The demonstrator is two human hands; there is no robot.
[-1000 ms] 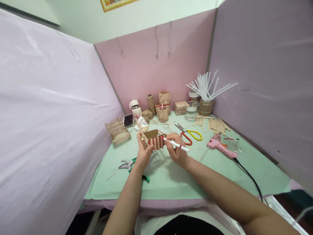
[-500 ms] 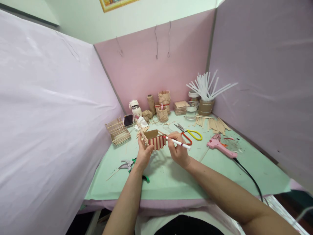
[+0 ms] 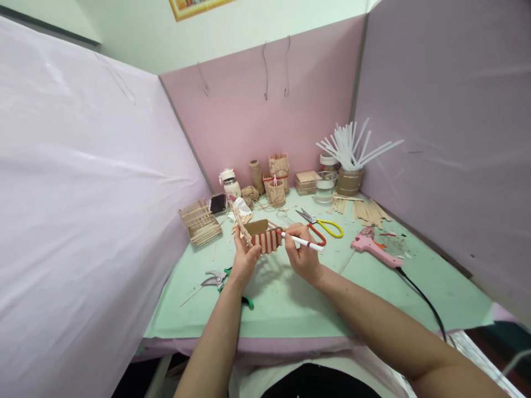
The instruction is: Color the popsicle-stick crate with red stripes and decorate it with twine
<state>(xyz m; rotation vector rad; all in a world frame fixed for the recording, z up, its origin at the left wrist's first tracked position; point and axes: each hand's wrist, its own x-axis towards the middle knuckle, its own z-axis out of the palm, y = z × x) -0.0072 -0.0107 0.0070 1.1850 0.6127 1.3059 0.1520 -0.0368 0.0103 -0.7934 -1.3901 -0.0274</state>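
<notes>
A small craft piece made of wooden sticks [image 3: 267,241], its front striped dark red and bare wood, is held up over the table. My left hand [image 3: 244,261] is closed around its left end, thumb on the near side. In my right hand [image 3: 303,254] is a white marker pen [image 3: 307,243], gripped like a pencil. The pen's red tip meets the striped front near its upper right edge. Pruning shears [image 3: 215,279] with green handles lie partly behind my left forearm. Just beyond my right hand rest scissors [image 3: 318,223] with red and yellow handles.
A pink glue gun [image 3: 375,249] with a black cord lies at right. Loose craft sticks [image 3: 369,211], a cup of water [image 3: 326,188] and a tub of white glue sticks [image 3: 349,181] stand behind it. At left are a stick-built tray [image 3: 201,224] and a phone [image 3: 218,203].
</notes>
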